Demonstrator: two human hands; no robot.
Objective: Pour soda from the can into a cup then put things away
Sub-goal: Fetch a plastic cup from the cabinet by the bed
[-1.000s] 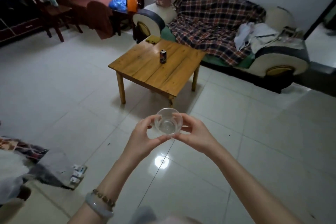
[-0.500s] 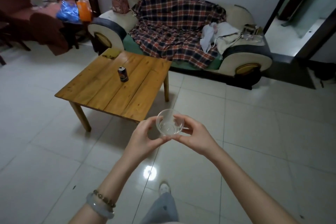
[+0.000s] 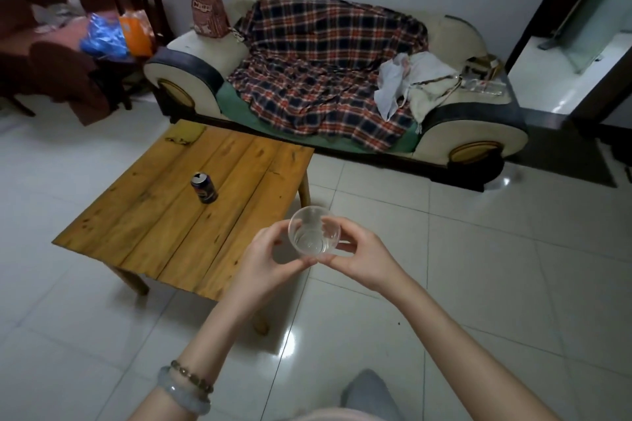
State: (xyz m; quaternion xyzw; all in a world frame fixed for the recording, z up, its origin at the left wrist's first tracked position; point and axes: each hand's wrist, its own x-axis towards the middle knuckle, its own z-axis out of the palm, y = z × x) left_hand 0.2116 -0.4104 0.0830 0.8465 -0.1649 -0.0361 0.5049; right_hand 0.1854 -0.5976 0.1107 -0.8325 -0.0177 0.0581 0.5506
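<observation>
Cup (image 3: 314,232) clear, thin-walled, likely light, crushable: both grips, left hand (image 3: 265,258) and right hand (image 3: 359,258), pinch its sides, held over floor. Can (image 3: 204,187) upright on counter (image 3: 164,232); rigid, slick, take mid-body.

A home living room: blanket-draped sofa (image 3: 328,79), wooden coffee table (image 3: 191,215).

The view swings left to right and closes in: the wooden table (image 3: 191,215) now sits lower left and much nearer than a second ago, its near corner right under the left hand (image 3: 270,260). The can (image 3: 204,187) shows larger, close to the cup (image 3: 314,231). The sofa (image 3: 342,79) fills the top of the frame, a doorway opens at the right, and the clutter on the floor at lower left is gone from sight.
</observation>
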